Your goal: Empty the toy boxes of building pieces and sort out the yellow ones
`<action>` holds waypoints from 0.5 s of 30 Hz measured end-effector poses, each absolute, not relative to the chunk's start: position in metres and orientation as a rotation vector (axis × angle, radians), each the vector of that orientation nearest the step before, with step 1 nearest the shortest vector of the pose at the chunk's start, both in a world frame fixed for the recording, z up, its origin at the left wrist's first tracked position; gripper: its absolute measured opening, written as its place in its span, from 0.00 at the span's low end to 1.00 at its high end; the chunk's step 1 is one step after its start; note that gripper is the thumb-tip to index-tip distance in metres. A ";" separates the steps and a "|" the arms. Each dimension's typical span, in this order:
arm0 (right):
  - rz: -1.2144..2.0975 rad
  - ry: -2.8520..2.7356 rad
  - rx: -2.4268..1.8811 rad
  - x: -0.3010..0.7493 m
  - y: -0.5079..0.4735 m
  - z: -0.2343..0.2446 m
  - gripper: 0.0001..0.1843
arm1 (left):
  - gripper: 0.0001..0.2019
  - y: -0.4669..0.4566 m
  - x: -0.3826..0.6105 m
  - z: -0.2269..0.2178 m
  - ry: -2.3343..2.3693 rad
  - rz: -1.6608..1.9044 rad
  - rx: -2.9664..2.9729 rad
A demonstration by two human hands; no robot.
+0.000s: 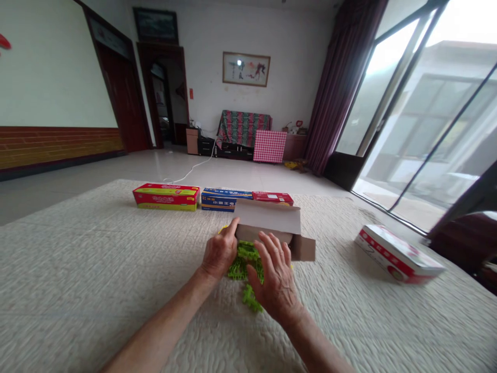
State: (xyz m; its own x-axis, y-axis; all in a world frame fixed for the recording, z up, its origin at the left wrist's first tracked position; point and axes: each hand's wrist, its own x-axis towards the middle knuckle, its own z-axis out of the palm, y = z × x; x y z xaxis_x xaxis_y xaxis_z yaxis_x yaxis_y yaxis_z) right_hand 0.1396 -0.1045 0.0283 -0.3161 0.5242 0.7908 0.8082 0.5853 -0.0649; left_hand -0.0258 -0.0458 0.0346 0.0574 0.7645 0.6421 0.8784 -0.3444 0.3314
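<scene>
Wht walls [295, 46], pale floor [155, 166], big windows [427, 129] rt

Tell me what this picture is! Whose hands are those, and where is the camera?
Those are a person's own two hands, no machine. The camera sits on the person's head and looks forward and down, so the arms come in from below. The left hand touches the left end of an open cardboard box. The right hand lies spread over its front, above some green plastic pieces. Everything rests on a cream cloth. Behind are a red and yellow box, a blue box and a small red box; a red and white box lies to the right.
</scene>
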 end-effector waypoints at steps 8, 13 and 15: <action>-0.261 -2.001 -0.940 0.150 -0.094 0.027 0.20 | 0.25 -0.047 -0.023 0.038 -1.710 -1.114 -2.182; -0.111 -2.043 -0.730 0.147 -0.099 0.032 0.22 | 0.24 -0.036 -0.044 0.036 -1.802 -1.096 -2.065; -0.068 -2.093 -0.700 0.146 -0.102 0.033 0.24 | 0.24 -0.033 -0.049 0.036 -1.835 -1.086 -2.024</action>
